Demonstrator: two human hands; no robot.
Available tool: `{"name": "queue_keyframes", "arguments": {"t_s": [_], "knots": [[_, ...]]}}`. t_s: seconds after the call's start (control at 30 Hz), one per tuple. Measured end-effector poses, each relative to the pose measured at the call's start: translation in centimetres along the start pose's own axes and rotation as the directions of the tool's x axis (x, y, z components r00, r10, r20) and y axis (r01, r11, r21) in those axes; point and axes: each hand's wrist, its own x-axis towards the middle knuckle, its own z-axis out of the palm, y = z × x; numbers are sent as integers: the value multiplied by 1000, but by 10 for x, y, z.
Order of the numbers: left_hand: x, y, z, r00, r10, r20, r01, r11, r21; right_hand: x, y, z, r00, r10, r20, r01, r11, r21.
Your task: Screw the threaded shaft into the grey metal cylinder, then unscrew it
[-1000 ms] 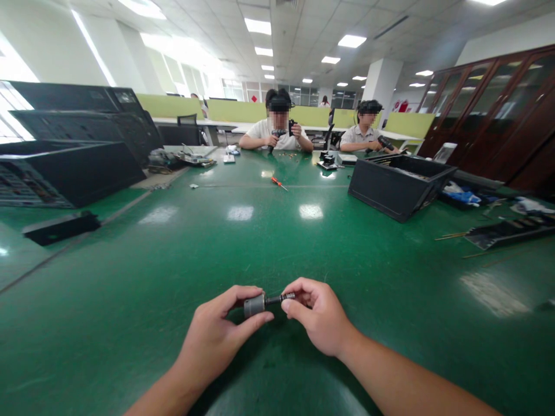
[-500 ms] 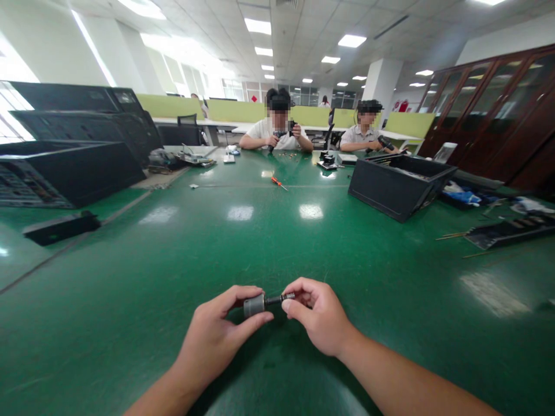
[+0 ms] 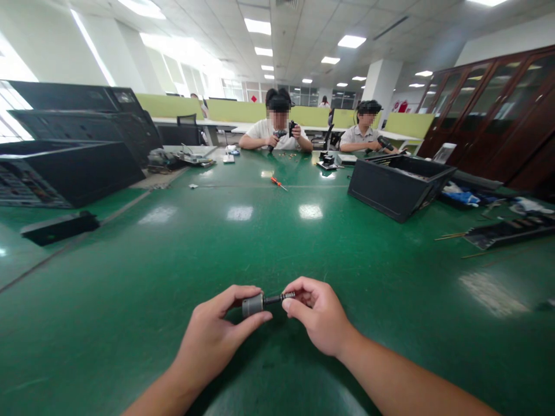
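Note:
My left hand point(image 3: 220, 328) is closed around a short grey metal cylinder point(image 3: 252, 306), with the thumb below and the fingers above. From the cylinder's right end runs a slim dark shank point(image 3: 273, 299) with a shiny grooved tip; the whole looks like a drill attachment, though its exact kind is unclear. My right hand point(image 3: 323, 318) pinches the tip of that shank between thumb and forefinger. The piece lies nearly level, low over the green table point(image 3: 243, 254). My left fingers hide the cylinder's far side.
A screwdriver point(image 3: 277, 183) with an orange handle lies farther out. Black computer cases stand at the left point(image 3: 73, 173) and right point(image 3: 394, 188). A dark panel point(image 3: 60, 228) lies at the left. Two co-workers point(image 3: 260, 134) point(image 3: 359, 136) sit across the table, each holding a tool.
My left hand and the cylinder have shifted very slightly to the left. My right hand keeps its pinch on the shank's tip.

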Motion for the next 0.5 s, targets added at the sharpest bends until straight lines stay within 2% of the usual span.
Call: {"name": "queue_keyframes", "arguments": {"t_s": [0.5], "knots": [[1,1,-2,1000,-13,-2,13,1000,8,0,1,0,999,5,-38,-4,1000,8]]}}
